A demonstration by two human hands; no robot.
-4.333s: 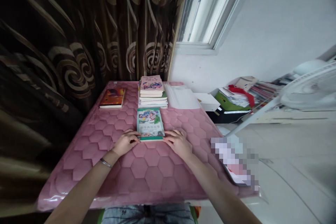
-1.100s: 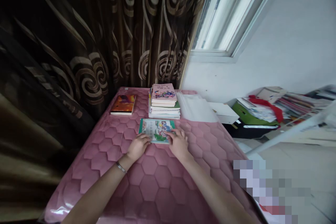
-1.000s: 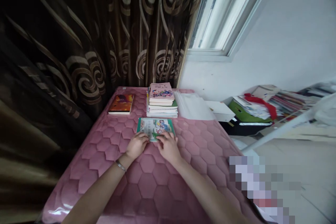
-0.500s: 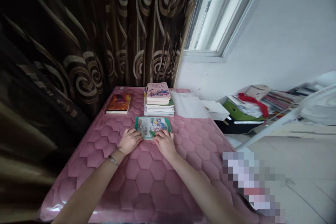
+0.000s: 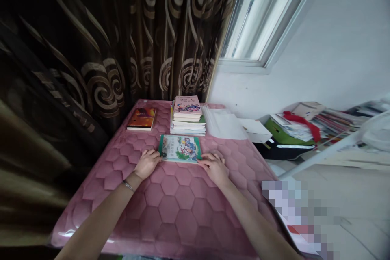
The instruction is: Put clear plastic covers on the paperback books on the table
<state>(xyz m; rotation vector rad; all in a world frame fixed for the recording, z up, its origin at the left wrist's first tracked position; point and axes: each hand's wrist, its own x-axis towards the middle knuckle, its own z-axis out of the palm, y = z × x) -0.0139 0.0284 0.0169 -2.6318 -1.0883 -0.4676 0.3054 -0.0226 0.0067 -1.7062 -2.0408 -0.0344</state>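
We touched the left end of the green-bordered Chinese storybook (image 5: 180,148) with our left hand (image 5: 148,163) and its right end with our right hand (image 5: 215,168); whether our bent fingers gripped, we could not tell. It lay sideways on the pink hexagon-patterned table cover (image 5: 170,205), near the book stack (image 5: 187,114).

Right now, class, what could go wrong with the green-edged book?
Pushed forward, the green-edged book might bump the book stack just beyond it. That stack's smaller upper books could slide if knocked. The pink table cover looks glossy in places, so the book might slip.
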